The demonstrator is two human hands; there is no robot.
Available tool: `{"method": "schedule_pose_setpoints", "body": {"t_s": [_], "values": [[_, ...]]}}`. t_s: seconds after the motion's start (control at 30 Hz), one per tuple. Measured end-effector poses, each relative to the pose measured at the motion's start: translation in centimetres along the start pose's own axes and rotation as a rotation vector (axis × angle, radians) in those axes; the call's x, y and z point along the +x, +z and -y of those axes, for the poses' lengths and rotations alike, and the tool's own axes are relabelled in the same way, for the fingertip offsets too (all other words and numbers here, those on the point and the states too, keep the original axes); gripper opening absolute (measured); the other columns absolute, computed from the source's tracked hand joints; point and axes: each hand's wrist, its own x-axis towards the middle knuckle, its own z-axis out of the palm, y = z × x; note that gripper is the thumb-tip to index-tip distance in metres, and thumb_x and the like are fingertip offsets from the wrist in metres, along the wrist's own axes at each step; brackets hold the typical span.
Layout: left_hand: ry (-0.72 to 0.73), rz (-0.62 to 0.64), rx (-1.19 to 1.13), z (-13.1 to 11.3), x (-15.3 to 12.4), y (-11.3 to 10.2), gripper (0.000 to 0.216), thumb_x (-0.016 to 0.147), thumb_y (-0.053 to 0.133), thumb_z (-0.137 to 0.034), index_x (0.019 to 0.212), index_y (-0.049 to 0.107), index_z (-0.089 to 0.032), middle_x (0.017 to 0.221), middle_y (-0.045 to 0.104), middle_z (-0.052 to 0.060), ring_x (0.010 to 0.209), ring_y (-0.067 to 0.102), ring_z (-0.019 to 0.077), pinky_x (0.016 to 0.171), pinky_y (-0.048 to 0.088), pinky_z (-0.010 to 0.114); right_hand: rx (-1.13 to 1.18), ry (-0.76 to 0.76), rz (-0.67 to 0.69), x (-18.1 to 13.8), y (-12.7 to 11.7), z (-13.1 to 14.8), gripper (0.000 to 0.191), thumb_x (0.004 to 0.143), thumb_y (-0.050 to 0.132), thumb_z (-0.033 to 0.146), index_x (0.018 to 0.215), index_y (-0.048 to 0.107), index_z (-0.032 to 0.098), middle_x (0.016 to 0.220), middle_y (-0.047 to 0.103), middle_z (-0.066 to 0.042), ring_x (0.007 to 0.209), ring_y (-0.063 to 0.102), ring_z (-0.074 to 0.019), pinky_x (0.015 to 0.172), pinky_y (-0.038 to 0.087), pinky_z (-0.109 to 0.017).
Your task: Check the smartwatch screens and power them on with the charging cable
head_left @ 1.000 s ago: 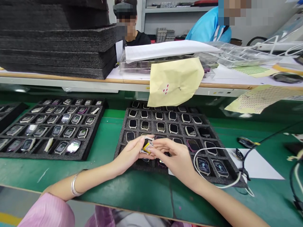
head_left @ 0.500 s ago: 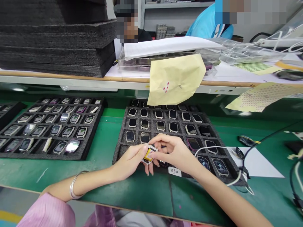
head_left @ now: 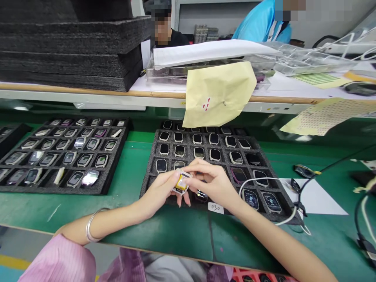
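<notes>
Both hands meet over the near edge of a black foam tray filled with smartwatch bodies. My left hand pinches a small watch body whose open back shows a yellow part. My right hand curls over it from the right, thumb and forefinger on its top edge. A white label reading 030 sits on the tray's front, just below my right hand. A white cable loops over the tray's right cells.
A second foam tray of watch bodies lies to the left on the green bench. Stacked black foam sheets and a yellow paper sit on the raised shelf. Black cables and white paper lie right. Two people sit beyond.
The hands have shifted slightly toward the near edge of the tray, and the watch body has been turned so its yellow inside faces up. My right fingers closed over its top.
</notes>
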Motion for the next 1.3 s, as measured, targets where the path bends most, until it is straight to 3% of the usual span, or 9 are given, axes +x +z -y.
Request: {"method": "schedule_pose_setpoints", "body": {"t_s": [0.17, 0.3, 0.4, 0.5, 0.67, 0.73, 0.9, 1.1, 1.3], "values": [[0.058, -0.166, -0.085, -1.6, 1.0, -1.8, 0.033, 0.085, 0.06, -0.038, 0.106, 0.061, -0.012, 0.083, 0.061, 0.006, 0.071, 0.061, 0.0166, 0.062, 0.046, 0.026, -0.231, 0.004, 0.037, 1.1, -2.2, -0.3, 0.034, 0.096, 0.044, 0.04, 0.098, 0.07, 0.018, 0.082, 0.066, -0.006, 0.072, 0.06, -0.0179, 0.058, 0.05, -0.027], [0.063, -0.192, 0.032, -2.3, 1.5, -2.9, 0.028, 0.083, 0.062, -0.038, 0.096, 0.062, -0.013, 0.07, 0.053, 0.0, 0.063, 0.054, 0.0113, 0.056, 0.039, 0.022, -0.71, 0.049, 0.253, 0.5, -0.8, -2.4, 0.017, 0.092, 0.054, 0.029, 0.095, 0.067, 0.018, 0.085, 0.068, -0.005, 0.075, 0.062, -0.0196, 0.068, 0.046, -0.029], [0.07, -0.188, 0.152, -1.9, 1.7, -3.1, 0.023, 0.083, 0.062, -0.038, 0.083, 0.057, -0.015, 0.063, 0.049, -0.003, 0.058, 0.049, 0.0096, 0.056, 0.038, 0.022, -0.887, 0.064, 0.217, -0.2, 1.2, -3.9, 0.012, 0.087, 0.062, 0.023, 0.096, 0.063, 0.016, 0.087, 0.066, -0.008, 0.08, 0.062, -0.0233, 0.068, 0.043, -0.03], [0.087, -0.186, 0.28, -1.3, 1.7, -3.1, 0.02, 0.08, 0.064, -0.032, 0.08, 0.051, -0.018, 0.072, 0.053, -0.002, 0.06, 0.05, 0.0099, 0.057, 0.039, 0.023, -0.869, 0.09, 0.207, -0.3, 2.2, -4.6, 0.014, 0.084, 0.064, 0.021, 0.097, 0.061, 0.016, 0.079, 0.064, -0.005, 0.069, 0.061, -0.0209, 0.06, 0.04, -0.027], [0.077, -0.099, 0.441, -1.1, 1.4, -3.4, 0.017, 0.074, 0.067, -0.018, 0.083, 0.051, -0.018, 0.084, 0.06, 0.001, 0.081, 0.055, 0.0143, 0.077, 0.042, 0.027, -0.795, 0.069, 0.324, 0.1, 1.4, -4.5, 0.009, 0.081, 0.068, 0.022, 0.078, 0.06, 0.018, 0.068, 0.061, 0.001, 0.059, 0.056, -0.0157, 0.055, 0.038, -0.025], [0.073, -0.08, 0.454, -0.9, 1.4, -3.5, 0.018, 0.074, 0.066, -0.019, 0.085, 0.052, -0.018, 0.077, 0.057, -0.001, 0.074, 0.054, 0.0132, 0.071, 0.043, 0.025, -0.744, 0.087, 0.32, 0.2, 0.8, -4.2, 0.014, 0.087, 0.062, 0.027, 0.077, 0.057, 0.017, 0.064, 0.058, 0.002, 0.055, 0.053, -0.014, 0.051, 0.038, -0.024], [-0.028, -0.068, 0.491, -0.5, 1.3, -3.3, 0.023, 0.077, 0.063, -0.028, 0.095, 0.05, -0.021, 0.061, 0.051, -0.007, 0.044, 0.046, 0.0096, 0.044, 0.033, 0.021, -0.068, 0.244, 0.216, 0.3, -0.6, -3.1, 0.023, 0.091, 0.054, 0.04, 0.095, 0.052, 0.018, 0.076, 0.063, -0.003, 0.067, 0.062, -0.0168, 0.049, 0.05, -0.024], [0.245, -0.206, 0.786, -0.9, 1.0, -2.7, 0.018, 0.077, 0.06, -0.02, 0.095, 0.055, -0.021, 0.077, 0.058, -0.001, 0.068, 0.053, 0.0156, 0.064, 0.038, 0.025, 0.305, 0.232, 0.038, 0.6, -1.3, -2.2, 0.037, 0.085, 0.065, 0.036, 0.115, 0.053, 0.016, 0.092, 0.069, -0.011, 0.058, 0.061, -0.0142, 0.044, 0.05, -0.022], [0.271, -0.181, 0.822, -1.2, 1.2, -2.1, 0.036, 0.079, 0.062, -0.025, 0.113, 0.05, -0.021, 0.101, 0.062, 0.005, 0.08, 0.057, 0.019, 0.07, 0.04, 0.027, 0.477, 0.239, 0.063, 0.2, -2.0, -2.1, 0.04, 0.09, 0.058, 0.037, 0.126, 0.052, 0.02, 0.104, 0.066, -0.013, 0.063, 0.058, -0.0147, 0.046, 0.048, -0.024]]}}
